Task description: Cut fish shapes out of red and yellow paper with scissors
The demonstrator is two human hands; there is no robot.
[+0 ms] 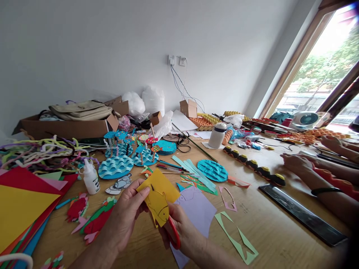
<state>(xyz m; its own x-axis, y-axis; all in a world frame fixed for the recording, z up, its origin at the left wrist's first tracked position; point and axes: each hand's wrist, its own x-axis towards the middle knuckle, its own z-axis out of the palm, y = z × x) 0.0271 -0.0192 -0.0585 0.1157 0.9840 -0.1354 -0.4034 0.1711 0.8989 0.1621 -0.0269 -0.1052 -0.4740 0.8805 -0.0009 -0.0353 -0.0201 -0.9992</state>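
Note:
A yellow sheet [161, 188] with a fish drawn on it in black line is pinched by my left hand [127, 211] at its left edge. My right hand [182, 228] is closed on red-handled scissors [174, 233] at the sheet's lower right; the blades are hidden behind the paper. Part of the fish's outline is cut free near its head. Below and to the right lies a purple sheet [196, 211] with a fish drawing. A grey-and-white paper fish [119, 185] and red paper fish [98, 222] lie left of my hands.
A glue bottle [91, 179], coloured paper [25, 198] and pipe cleaners [47, 153] are at the left. Blue wavy discs [115, 167] stand behind my hands. Green scraps [237, 239] and a black tray [301, 213] lie right. Other people's hands [297, 164] are at the far right.

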